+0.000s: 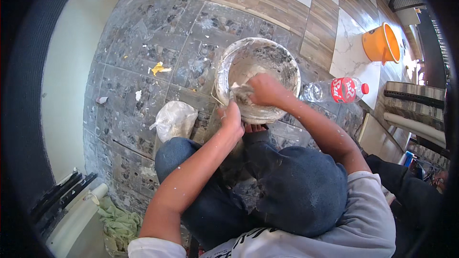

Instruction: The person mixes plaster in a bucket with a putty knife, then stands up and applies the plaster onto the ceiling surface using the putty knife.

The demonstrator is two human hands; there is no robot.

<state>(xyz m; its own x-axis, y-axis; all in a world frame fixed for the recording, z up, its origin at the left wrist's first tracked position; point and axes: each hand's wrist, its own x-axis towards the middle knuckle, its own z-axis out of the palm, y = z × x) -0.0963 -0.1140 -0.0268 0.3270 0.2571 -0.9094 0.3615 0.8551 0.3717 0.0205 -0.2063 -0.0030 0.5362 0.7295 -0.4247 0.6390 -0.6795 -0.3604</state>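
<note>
A round white bucket [224,69] stands in front of me, its rim and inside wall smeared with pale, plaster-like material. At the near left of its rim, my left hand [231,116] is closed on the edge. My right hand [267,90] reaches inside, fingers curled round something I cannot make out. A pale, smeared piece [242,91] shows beside those fingers, close to the left thumb; its kind is unclear. Left of the bucket, a knotted clear plastic bag [176,120] of whitish material lies on the floor. White specks dot both forearms.
A clear plastic bottle [325,90] with a red label and cap lies right of the bucket. Farther right is an orange bucket [375,45]. Yellow scraps [159,69] litter the stained tiles [129,86]. A green cloth [118,222] lies at lower left, near a white wall [76,67].
</note>
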